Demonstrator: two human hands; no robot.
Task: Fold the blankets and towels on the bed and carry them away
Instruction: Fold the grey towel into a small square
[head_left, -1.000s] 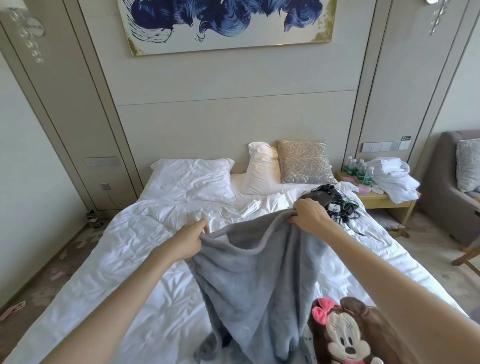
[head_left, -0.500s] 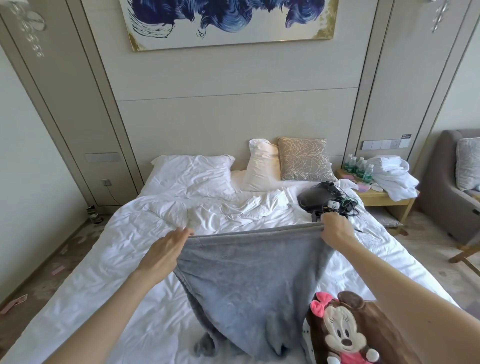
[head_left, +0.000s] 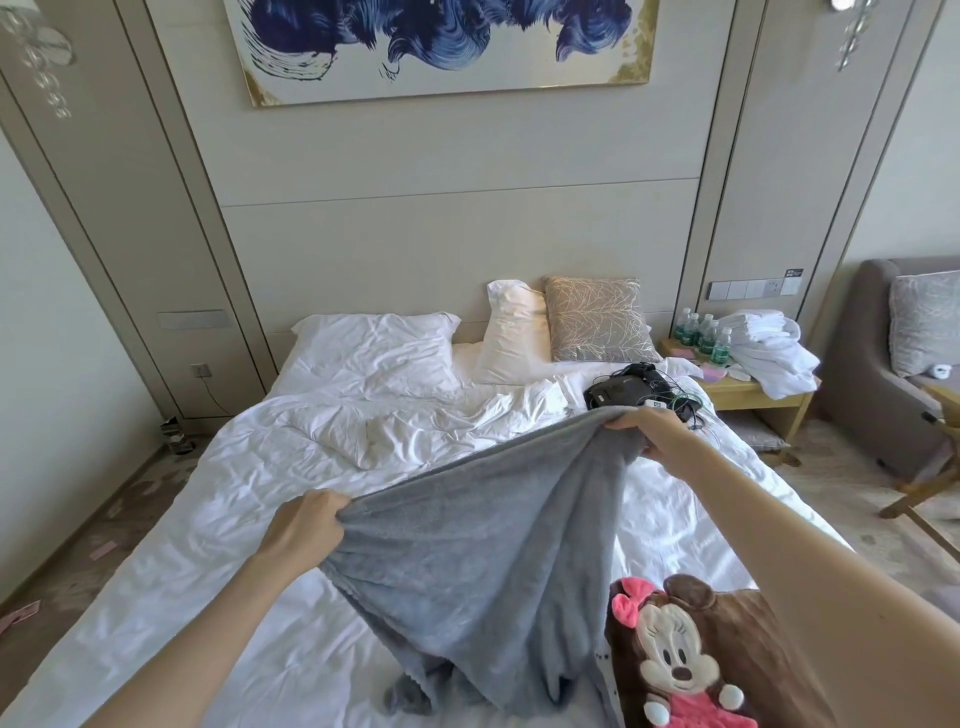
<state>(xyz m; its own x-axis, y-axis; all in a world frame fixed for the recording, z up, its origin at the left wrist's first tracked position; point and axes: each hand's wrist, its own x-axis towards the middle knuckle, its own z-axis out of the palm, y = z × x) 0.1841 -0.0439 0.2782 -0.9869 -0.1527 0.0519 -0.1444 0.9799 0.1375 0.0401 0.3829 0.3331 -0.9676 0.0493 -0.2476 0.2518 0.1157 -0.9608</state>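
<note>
A grey fleece blanket (head_left: 478, 561) hangs stretched above the white bed (head_left: 218, 509), its lower end bunched on the sheet near me. My left hand (head_left: 306, 525) grips the blanket's upper edge at its left corner, low and close to me. My right hand (head_left: 654, 431) grips the same edge at the right corner, higher and farther out. The edge between them slants up to the right. A brown cartoon-mouse blanket (head_left: 691, 660) lies at the bed's near right, under my right forearm.
A black bag with cables (head_left: 628, 392) sits on the bed just beyond my right hand. Pillows (head_left: 374, 348) and a patterned cushion (head_left: 597, 319) line the headboard. The nightstand (head_left: 748, 395) holds water bottles (head_left: 706, 335) and white towels (head_left: 769, 353). A grey armchair (head_left: 883, 364) stands at right.
My hands have spread apart along the blanket's edge. The left hand dropped down toward me; the right hand moved right, pulling the edge taut and slanted.
</note>
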